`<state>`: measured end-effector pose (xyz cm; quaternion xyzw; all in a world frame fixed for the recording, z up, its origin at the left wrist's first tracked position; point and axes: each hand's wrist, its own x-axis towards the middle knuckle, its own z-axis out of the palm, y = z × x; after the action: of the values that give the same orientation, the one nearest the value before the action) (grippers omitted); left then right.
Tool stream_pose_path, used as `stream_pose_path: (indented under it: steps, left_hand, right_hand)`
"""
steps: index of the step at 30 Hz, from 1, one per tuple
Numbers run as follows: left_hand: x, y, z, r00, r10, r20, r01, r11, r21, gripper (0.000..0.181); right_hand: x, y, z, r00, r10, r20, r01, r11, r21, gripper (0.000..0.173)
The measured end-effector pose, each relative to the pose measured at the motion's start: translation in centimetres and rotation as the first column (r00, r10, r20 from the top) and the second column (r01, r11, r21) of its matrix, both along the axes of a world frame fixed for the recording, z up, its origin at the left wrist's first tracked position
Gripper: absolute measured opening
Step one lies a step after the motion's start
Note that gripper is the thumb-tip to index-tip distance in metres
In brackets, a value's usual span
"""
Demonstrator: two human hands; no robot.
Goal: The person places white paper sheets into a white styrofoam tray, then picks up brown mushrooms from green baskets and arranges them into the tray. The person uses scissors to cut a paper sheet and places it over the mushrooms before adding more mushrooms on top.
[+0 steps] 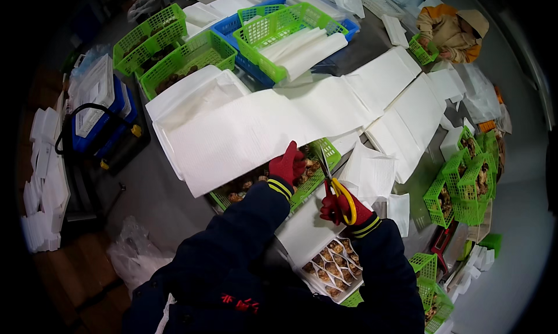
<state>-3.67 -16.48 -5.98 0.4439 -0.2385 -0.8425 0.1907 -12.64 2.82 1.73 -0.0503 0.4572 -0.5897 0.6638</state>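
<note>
My left hand [285, 164], in a red glove, meets the front edge of a long white paper sheet [244, 125]. Its thumb lies over the edge and its fingers curl below; whether they pinch the sheet cannot be made out. Held in my red-gloved right hand [344, 210] are scissors [340, 192] with a yellow handle loop, blades pointing away from me near the sheet's edge. Under the sheet, partly hidden, sits a green plastic basket [311, 188] of brown mushroom-like pieces. Closer to me, a white box [333, 268] holds similar pieces between thin white dividers.
Stacked white sheets [405, 125] lie to the right. Green baskets [187, 59] stand at the back left, more [466, 181] at the right. Paper rolls fill another green basket [287, 42]. A black-handled toolbox [109, 129] is left. Another person [455, 33] handles a basket at far right.
</note>
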Motion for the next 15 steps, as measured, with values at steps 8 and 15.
stream_pose_path:
  steps: [8,15]
  left_hand:
    - [0.7,-0.7,-1.2,0.993,0.12,-0.002,-0.12,0.989,-0.092,0.035]
    - [1.4,-0.4,-0.5,0.994,0.106,0.015,-0.105,0.992,-0.069,0.031]
  right_hand:
    - [-2.4,-1.8,-6.2,0.994,0.082,0.07,-0.089,0.991,0.101,0.053]
    - [-3.4,-6.1,-4.1,0.997,0.068,0.045,-0.068,0.998,0.008,0.047]
